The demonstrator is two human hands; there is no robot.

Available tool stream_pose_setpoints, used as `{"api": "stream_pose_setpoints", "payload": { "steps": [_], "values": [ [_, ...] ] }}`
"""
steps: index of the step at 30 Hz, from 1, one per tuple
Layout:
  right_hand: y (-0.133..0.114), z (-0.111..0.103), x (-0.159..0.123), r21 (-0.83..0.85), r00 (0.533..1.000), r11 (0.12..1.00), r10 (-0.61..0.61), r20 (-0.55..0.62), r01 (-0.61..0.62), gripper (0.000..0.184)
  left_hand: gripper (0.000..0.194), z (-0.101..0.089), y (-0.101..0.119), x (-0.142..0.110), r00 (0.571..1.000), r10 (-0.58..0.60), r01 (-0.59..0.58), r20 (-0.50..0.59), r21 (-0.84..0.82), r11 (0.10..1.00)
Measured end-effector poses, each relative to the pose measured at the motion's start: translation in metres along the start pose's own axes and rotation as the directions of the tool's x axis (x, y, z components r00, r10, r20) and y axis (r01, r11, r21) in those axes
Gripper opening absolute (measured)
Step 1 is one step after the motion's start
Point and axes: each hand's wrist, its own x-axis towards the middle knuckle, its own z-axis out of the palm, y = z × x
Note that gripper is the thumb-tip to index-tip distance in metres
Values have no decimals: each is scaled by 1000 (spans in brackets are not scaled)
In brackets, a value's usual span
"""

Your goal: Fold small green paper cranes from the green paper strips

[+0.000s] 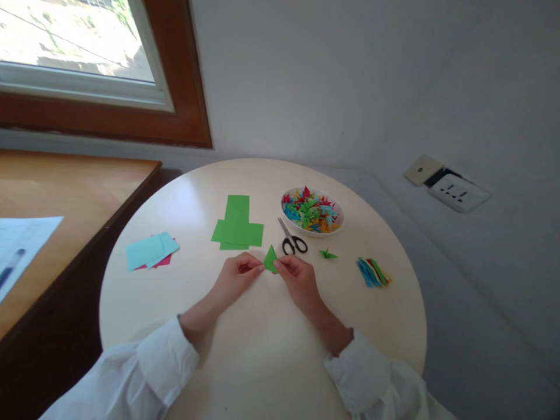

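A small green paper triangle is held just above the round cream table, pinched from both sides. My left hand grips its left edge with thumb and fingers closed. My right hand pinches its right lower corner, fingers curled. Both wrists come out of white sleeves at the near edge.
Green paper sheets lie beyond my hands, with black scissors and a white bowl of several coloured folded cranes to their right. A small green crane, coloured paper strips, light-blue and pink sheets, a wooden desk left.
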Motion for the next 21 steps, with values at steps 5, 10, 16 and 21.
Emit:
{"api": "stream_pose_setpoints", "payload": {
  "steps": [5,10,16,21],
  "values": [
    [0,0,0,-12,1000,1000,-5,-9,5,17,26,0,-1,1,1000,21,-21,-5,23,1000],
    [2,0,0,-18,1000,1000,-16,-5,16,17,24,-1,0,1,999,35,-35,-8,44,998],
    [2,-1,0,-22,1000,1000,-16,-8,16,16,23,-2,1,-1,999,39,-38,-1,73,997],
    [0,0,-1,-14,1000,1000,-2,-8,2,16,22,-1,0,-1,999,36,-36,-1,82,996]
  ]
}}
